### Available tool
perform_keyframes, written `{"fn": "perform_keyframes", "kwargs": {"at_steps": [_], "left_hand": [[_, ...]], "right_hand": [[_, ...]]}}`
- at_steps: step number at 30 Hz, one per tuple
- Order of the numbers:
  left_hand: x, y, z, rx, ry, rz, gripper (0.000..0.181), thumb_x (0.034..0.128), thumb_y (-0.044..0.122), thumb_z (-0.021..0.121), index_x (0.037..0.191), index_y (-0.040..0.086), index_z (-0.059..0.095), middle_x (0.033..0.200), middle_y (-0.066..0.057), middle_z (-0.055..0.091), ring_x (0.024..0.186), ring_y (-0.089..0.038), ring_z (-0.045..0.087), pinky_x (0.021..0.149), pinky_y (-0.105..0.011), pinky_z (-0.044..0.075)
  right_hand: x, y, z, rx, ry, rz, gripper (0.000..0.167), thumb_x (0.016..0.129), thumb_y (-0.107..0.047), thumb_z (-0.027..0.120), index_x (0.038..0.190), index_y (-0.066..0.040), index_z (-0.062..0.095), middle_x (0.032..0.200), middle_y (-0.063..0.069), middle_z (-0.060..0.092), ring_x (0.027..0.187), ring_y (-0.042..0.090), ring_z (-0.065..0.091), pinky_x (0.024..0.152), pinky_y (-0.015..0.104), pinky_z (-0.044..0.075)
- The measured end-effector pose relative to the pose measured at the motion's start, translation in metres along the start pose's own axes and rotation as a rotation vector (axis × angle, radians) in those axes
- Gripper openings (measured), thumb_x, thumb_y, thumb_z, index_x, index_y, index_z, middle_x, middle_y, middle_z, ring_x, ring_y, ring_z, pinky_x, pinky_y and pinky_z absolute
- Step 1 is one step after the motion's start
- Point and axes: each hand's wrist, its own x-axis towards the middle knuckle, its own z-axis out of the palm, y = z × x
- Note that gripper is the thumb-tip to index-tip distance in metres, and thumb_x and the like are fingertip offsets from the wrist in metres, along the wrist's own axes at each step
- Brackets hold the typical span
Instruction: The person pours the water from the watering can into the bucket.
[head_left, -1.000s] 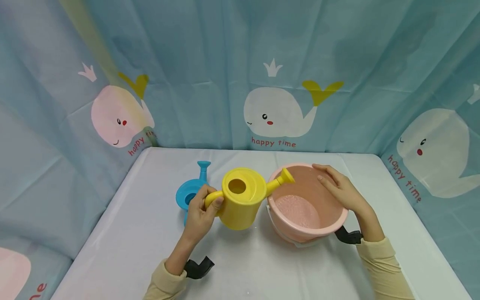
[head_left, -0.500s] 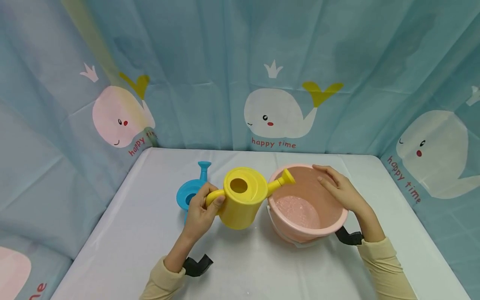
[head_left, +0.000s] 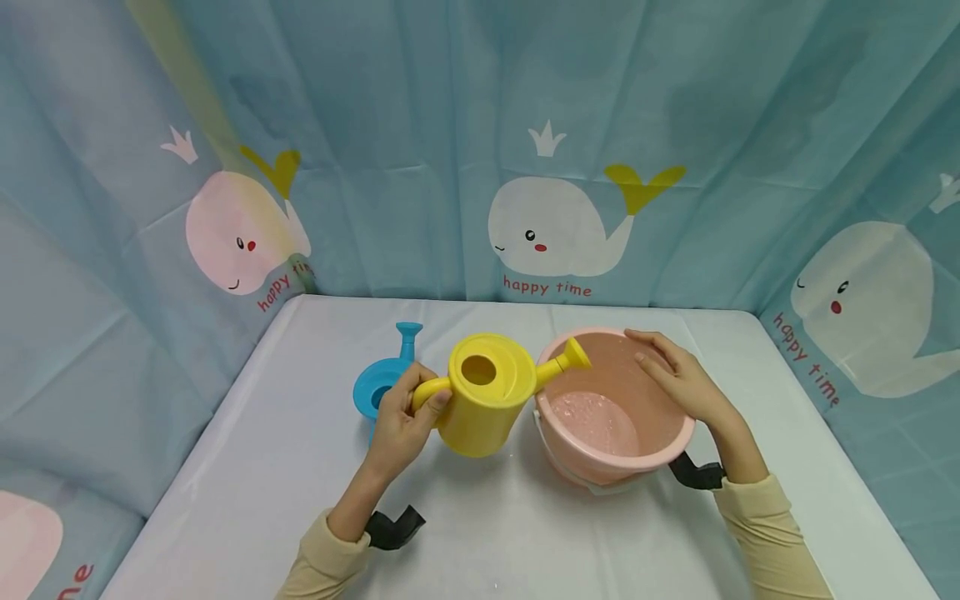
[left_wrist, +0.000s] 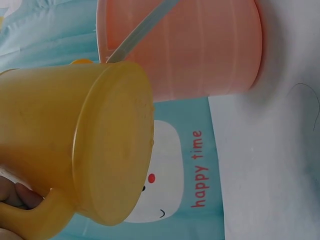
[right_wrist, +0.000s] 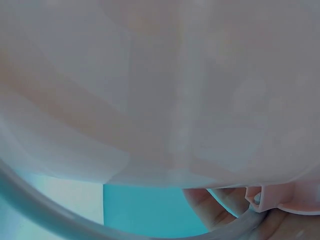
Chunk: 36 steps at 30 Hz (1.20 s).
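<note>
My left hand (head_left: pixel 405 425) grips the handle of a yellow watering can (head_left: pixel 480 425), holding it above the table. The can leans right, and its sprinkler head (head_left: pixel 576 353) is over the left rim of a pink bucket (head_left: pixel 607 462). The bucket tilts toward me; its floor glistens and looks rippled, like shallow water. On the bucket's right side my right hand (head_left: pixel 682 383) holds the rim, thumb inside. In the right wrist view some fingers (right_wrist: pixel 212 210) show beyond the rim, by the handle joint. The left wrist view shows the can's base (left_wrist: pixel 115 145).
A blue watering can (head_left: pixel 375 383) stands behind my left hand, partly hidden by it. The bucket's pale carrying handle (head_left: pixel 611 489) hangs down its front. White cloth covers the table (head_left: pixel 247 467); a blue whale-print curtain (head_left: pixel 420 225) rises at the back and sides.
The yellow watering can has shifted very slightly right and up with my left hand. My right hand and the bucket stay almost where they were.
</note>
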Motion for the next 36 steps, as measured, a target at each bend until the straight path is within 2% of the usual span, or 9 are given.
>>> {"fn": "perform_keyframes", "kwargs": {"at_steps": [9,14,18,21,25,31,36], "left_hand": [[0.001,-0.001,0.000,0.004,-0.006,-0.042,0.008,0.0874,-0.008,0.055,0.088,-0.003,0.049,0.073,-0.004,0.045,0.064,-0.011,0.043,0.054,-0.021,0.040],[0.001,-0.013,-0.001,0.004,-0.004,-0.062,0.008,0.0875,-0.007,0.056,0.089,-0.002,0.050,0.074,-0.004,0.046,0.064,-0.012,0.044,0.055,-0.021,0.041],[0.001,-0.023,-0.001,0.012,-0.006,-0.055,0.009,0.0874,-0.007,0.056,0.089,-0.001,0.050,0.074,-0.004,0.046,0.064,-0.012,0.044,0.055,-0.022,0.041],[0.000,-0.025,-0.001,0.014,-0.013,-0.048,0.009,0.0873,-0.006,0.057,0.089,0.000,0.050,0.074,-0.004,0.046,0.065,-0.012,0.044,0.055,-0.022,0.040],[0.001,-0.024,-0.001,0.020,-0.025,-0.045,0.010,0.0868,-0.007,0.057,0.089,-0.001,0.050,0.075,-0.004,0.046,0.065,-0.013,0.044,0.055,-0.023,0.040],[0.004,-0.018,-0.005,0.045,-0.045,-0.077,0.009,0.0872,-0.005,0.058,0.088,0.001,0.051,0.073,-0.002,0.047,0.064,-0.012,0.044,0.055,-0.022,0.040],[0.008,-0.003,-0.007,0.031,-0.057,-0.057,0.011,0.0868,-0.006,0.058,0.086,0.001,0.050,0.070,-0.002,0.045,0.061,-0.012,0.042,0.053,-0.023,0.038]], "right_hand": [[0.001,0.000,-0.001,0.002,-0.001,0.001,0.040,0.098,-0.021,0.046,0.136,-0.006,0.043,0.140,0.012,0.044,0.132,0.031,0.035,0.101,0.054,0.032],[0.002,0.001,-0.001,-0.010,0.002,-0.003,0.040,0.099,-0.022,0.046,0.136,-0.008,0.043,0.140,0.011,0.044,0.131,0.029,0.036,0.100,0.052,0.033],[0.001,0.002,0.000,-0.007,-0.001,0.001,0.041,0.099,-0.023,0.045,0.136,-0.008,0.042,0.140,0.011,0.044,0.131,0.029,0.037,0.100,0.051,0.033],[0.000,0.001,0.000,0.003,-0.002,0.005,0.041,0.099,-0.023,0.045,0.136,-0.008,0.042,0.140,0.010,0.044,0.131,0.029,0.036,0.100,0.052,0.033],[-0.001,0.001,0.001,0.014,-0.001,0.008,0.041,0.099,-0.023,0.045,0.136,-0.008,0.042,0.140,0.011,0.044,0.131,0.030,0.035,0.100,0.053,0.033],[-0.001,0.002,0.002,0.014,-0.005,0.014,0.040,0.099,-0.023,0.045,0.136,-0.008,0.043,0.140,0.012,0.044,0.132,0.031,0.035,0.101,0.053,0.033],[-0.001,0.001,0.001,-0.008,0.004,0.009,0.040,0.099,-0.022,0.045,0.136,-0.009,0.044,0.139,0.011,0.045,0.131,0.030,0.037,0.103,0.040,0.036]]}}
